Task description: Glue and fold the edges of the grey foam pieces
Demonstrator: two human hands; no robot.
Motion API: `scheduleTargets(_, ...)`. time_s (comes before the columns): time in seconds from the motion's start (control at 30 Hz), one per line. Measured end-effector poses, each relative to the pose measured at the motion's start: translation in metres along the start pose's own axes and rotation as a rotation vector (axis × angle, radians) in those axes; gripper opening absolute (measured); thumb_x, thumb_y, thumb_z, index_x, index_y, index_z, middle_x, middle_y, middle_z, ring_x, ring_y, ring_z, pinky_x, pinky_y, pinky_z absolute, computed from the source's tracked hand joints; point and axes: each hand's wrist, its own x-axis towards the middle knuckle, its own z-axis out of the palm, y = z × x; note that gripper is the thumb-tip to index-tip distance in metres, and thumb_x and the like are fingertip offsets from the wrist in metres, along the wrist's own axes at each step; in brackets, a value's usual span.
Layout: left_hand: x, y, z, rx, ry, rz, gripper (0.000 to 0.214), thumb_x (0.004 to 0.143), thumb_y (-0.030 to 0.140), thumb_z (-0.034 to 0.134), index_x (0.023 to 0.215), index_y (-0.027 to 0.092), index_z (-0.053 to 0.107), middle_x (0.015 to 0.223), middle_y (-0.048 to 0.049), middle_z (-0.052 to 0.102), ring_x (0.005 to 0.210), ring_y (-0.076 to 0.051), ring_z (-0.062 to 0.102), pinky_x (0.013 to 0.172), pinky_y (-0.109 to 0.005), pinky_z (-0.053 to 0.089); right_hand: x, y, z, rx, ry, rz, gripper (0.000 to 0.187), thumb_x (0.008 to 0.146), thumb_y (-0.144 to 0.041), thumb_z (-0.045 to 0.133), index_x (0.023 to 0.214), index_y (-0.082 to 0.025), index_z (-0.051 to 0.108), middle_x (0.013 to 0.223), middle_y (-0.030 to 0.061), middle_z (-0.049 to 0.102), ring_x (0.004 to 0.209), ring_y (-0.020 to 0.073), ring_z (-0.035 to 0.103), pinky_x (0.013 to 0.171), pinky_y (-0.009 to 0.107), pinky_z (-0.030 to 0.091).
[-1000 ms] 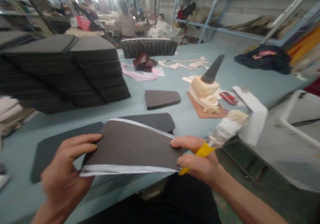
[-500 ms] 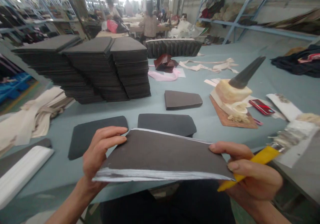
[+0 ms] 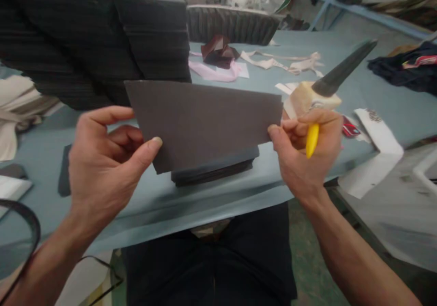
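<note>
Both hands hold up a dark grey trapezoid-shaped fabric piece above the table's near edge. My left hand pinches its left end between thumb and fingers. My right hand pinches the right end and also grips a yellow brush handle in the same fist. A small stack of like grey pieces lies on the table right under the held piece. The brush head is hidden behind my right hand.
Tall stacks of dark pieces stand at the back left. A glue pot with a dark cone-shaped spout sits right of centre on the light blue table. Ribbons and a maroon scrap lie behind; a white sheet at right.
The held piece was lifted and tilted up, its dark face toward me; the white edging no longer shows. My head dropped closer to the table. The brush turned behind my right hand.
</note>
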Motion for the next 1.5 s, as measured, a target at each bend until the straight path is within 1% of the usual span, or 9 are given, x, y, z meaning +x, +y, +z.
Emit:
scheduleTargets(0.13,0.013,-0.004,0.004,-0.013,-0.047,0.161,0.057,0.078,0.039,0.095,0.117,0.022,0.056,0.119,0.0005,0.064,0.069,-0.005,0.065,0.058,-0.022,0.057,0.008,0.012,0.005,0.036,-0.078,0.015,0.039,0.087,-0.026,0.087,0.105,-0.029,0.053,0.074,-0.0093,0.065,0.057,0.0095,0.061,0.055,0.024,0.051)
scheduleTargets(0.27,0.02,-0.006,0.005,0.044,-0.1,0.151,0.058,0.08,0.043,0.093,0.118,0.021,0.056,0.13,-0.0006,0.059,0.072,-0.002,0.061,0.065,-0.024,0.058,0.009,0.019,0.007,0.088,-0.15,0.043,0.037,0.085,-0.013,0.083,0.104,-0.027,0.054,0.07,-0.0112,0.062,0.056,0.0068,0.059,0.054,0.021,0.048)
scheduleTargets(0.37,0.021,-0.013,0.007,0.026,-0.124,0.082,0.062,0.077,0.046,0.095,0.118,0.022,0.056,0.122,0.0019,0.061,0.068,-0.001,0.058,0.061,-0.02,0.054,0.007,0.025,0.007,0.045,-0.193,0.054,0.036,0.085,-0.01,0.082,0.1,-0.027,0.054,0.069,-0.0114,0.061,0.057,0.005,0.06,0.054,0.019,0.048)
scheduleTargets(0.47,0.018,-0.025,0.008,0.012,-0.158,0.041,0.054,0.079,0.035,0.092,0.119,0.022,0.058,0.099,0.0065,0.063,0.064,-0.003,0.059,0.055,-0.016,0.048,0.005,0.033,0.008,0.013,-0.214,0.036,0.035,0.084,-0.017,0.086,0.098,-0.026,0.055,0.07,-0.0117,0.061,0.058,0.0047,0.061,0.054,0.018,0.049)
scheduleTargets(0.63,0.014,-0.033,0.009,0.073,-0.286,-0.003,0.019,0.081,0.025,0.083,0.096,0.02,0.073,0.073,0.0073,0.066,0.059,-0.004,0.057,0.053,-0.013,0.043,0.001,0.042,0.007,0.006,-0.205,-0.006,0.033,0.082,-0.024,0.087,0.096,-0.024,0.056,0.072,-0.012,0.057,0.054,0.0044,0.058,0.049,0.019,0.046)
scheduleTargets(0.73,0.014,-0.031,0.012,0.049,-0.355,-0.038,0.01,0.084,0.026,0.081,0.084,0.019,0.075,0.074,0.0049,0.072,0.061,-0.004,0.058,0.057,-0.014,0.046,-0.001,0.043,0.003,-0.014,-0.195,0.031,0.033,0.081,-0.022,0.085,0.099,-0.024,0.058,0.071,-0.0118,0.054,0.056,0.0051,0.06,0.052,0.021,0.048)
scheduleTargets(1.03,0.012,-0.032,0.009,0.098,-0.431,-0.047,0.006,0.089,0.026,0.081,0.088,0.02,0.082,0.078,0.0023,0.077,0.063,-0.006,0.061,0.057,-0.015,0.045,-0.005,0.048,-0.006,-0.081,-0.172,0.013,0.041,0.081,-0.047,0.088,0.096,-0.026,0.056,0.069,-0.012,0.052,0.052,0.0064,0.058,0.047,0.022,0.046)
scheduleTargets(1.2,0.011,-0.033,0.01,0.071,-0.444,-0.049,0.006,0.089,0.025,0.081,0.088,0.019,0.081,0.078,0.0018,0.077,0.065,-0.006,0.062,0.059,-0.015,0.047,-0.006,0.049,-0.005,-0.061,-0.17,0.06,0.04,0.075,-0.04,0.091,0.093,-0.027,0.058,0.066,-0.0118,0.049,0.052,0.0088,0.061,0.047,0.023,0.047)
scheduleTargets(1.5,0.008,-0.037,0.014,-0.005,-0.464,-0.103,0.01,0.09,0.026,0.08,0.086,0.017,0.081,0.077,0.0014,0.077,0.066,-0.006,0.061,0.061,-0.016,0.047,-0.01,0.053,-0.005,-0.067,-0.208,0.029,0.042,0.08,-0.043,0.093,0.092,-0.025,0.057,0.065,-0.0117,0.049,0.047,0.0051,0.052,0.041,0.018,0.045)
